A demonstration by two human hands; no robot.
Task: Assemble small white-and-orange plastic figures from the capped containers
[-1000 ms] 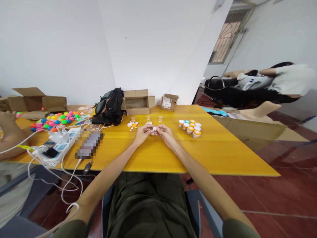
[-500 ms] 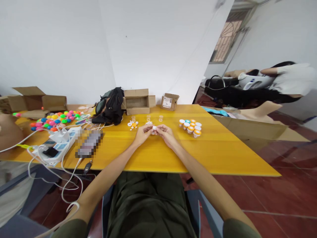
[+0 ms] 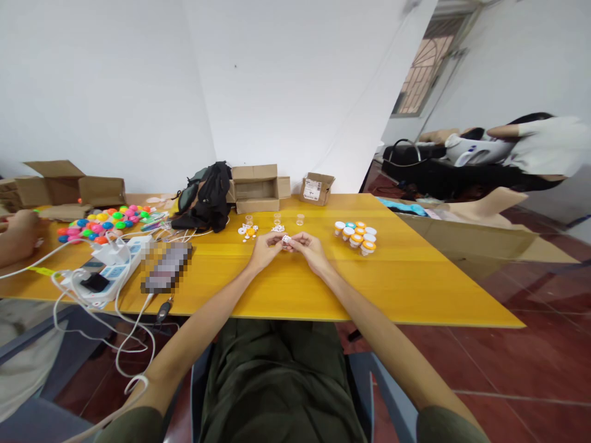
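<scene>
My left hand (image 3: 268,250) and my right hand (image 3: 308,248) meet above the middle of the table, fingertips closed together. Between them are white dice (image 3: 286,239) with dark dots, at the mouth of a small clear jar (image 3: 285,247) mostly hidden by my fingers. The left fingers close round its side; the right thumb and fingertips press at the dice. Just behind lies a small pile of dice (image 3: 278,228). Three clear jars stand farther back, the rightmost jar (image 3: 300,219) apart from the dice. Left of my hands lie loose white and orange lids (image 3: 250,232).
Jars with orange, white and teal lids (image 3: 355,236) cluster at right. Cardboard boxes (image 3: 255,189) and a black bag (image 3: 203,200) line the back. Colourful balls (image 3: 101,224), a power strip (image 3: 113,271), cables and a phone (image 3: 167,267) occupy the left. Another person's arm (image 3: 17,237) rests at far left.
More dice faces show between my fingertips now, sitting lower at the jar's mouth. My hands have stayed almost in place. The other person's arm at far left has shifted.
</scene>
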